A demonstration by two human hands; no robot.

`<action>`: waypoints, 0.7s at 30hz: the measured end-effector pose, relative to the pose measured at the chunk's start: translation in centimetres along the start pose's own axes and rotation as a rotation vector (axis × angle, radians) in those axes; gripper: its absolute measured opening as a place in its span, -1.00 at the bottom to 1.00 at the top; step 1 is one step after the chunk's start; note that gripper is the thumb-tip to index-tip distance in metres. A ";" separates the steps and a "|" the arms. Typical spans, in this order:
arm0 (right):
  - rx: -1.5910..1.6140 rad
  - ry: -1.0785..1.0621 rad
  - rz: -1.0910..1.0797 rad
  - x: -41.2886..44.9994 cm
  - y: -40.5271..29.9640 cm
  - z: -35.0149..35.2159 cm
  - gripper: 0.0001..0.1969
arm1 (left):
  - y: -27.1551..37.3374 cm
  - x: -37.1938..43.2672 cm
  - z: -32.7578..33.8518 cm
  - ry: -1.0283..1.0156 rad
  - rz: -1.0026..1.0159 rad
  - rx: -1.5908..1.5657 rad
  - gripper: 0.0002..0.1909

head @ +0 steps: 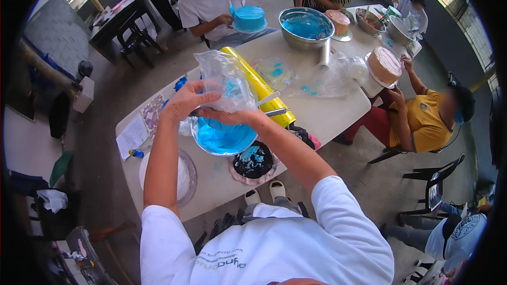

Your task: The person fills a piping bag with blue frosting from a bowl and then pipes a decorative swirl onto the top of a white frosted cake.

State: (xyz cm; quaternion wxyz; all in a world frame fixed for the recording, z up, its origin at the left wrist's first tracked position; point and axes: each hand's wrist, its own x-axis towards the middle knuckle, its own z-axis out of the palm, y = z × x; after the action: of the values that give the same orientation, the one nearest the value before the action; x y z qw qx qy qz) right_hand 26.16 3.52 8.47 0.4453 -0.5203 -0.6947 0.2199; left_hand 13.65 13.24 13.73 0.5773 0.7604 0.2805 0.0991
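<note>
Both my hands hold a clear plastic bag (227, 81) with blue smears, above a metal bowl (225, 136) of bright blue icing. My left hand (190, 101) grips the bag's near left side. Under the bag, its fingers partly hidden, my right hand (229, 115) supports the lower edge. A white spatula handle and a metal-shafted tool (277, 112) stick out beyond the right wrist. Below the bowl sits a black round (253, 159) smeared with blue icing. A white round cake (180, 178) on a stand is partly covered by my left forearm.
A yellow roll box (257, 83) lies behind the bag. Farther back stand a large bowl of blue icing (306, 27) and crumpled plastic (328, 79). Papers (132, 136) and a small blue-and-yellow bottle (136, 153) are at left. People across and at right handle a blue cake (249, 19) and a pink cake (383, 65).
</note>
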 end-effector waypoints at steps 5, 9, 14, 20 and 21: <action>0.094 -0.121 -0.029 -0.5 -0.4 -2.0 -0.54 | 0.1 0.3 1.7 0.056 0.081 -0.376 -0.79; 0.451 0.040 0.182 -1.1 -0.3 -3.8 -0.45 | 0.8 0.2 2.5 0.181 0.183 -0.126 -0.82; 0.545 0.024 0.338 -1.0 -1.4 -4.5 -0.57 | 2.3 -1.2 3.0 0.220 0.051 0.032 -0.62; 0.460 -0.094 0.224 0.0 0.3 -4.5 -0.67 | 2.8 0.5 0.7 -0.004 0.034 0.272 -0.41; 0.472 -0.116 0.220 0.2 -0.2 -4.3 -0.67 | 2.9 0.2 0.3 -0.102 0.097 0.306 -0.39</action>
State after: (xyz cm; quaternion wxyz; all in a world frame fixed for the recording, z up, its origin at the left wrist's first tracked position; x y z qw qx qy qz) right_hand 29.65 2.95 10.92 0.4873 -0.4611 -0.5877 0.4523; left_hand 14.82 12.61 16.35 0.4627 0.8562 0.2254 0.0441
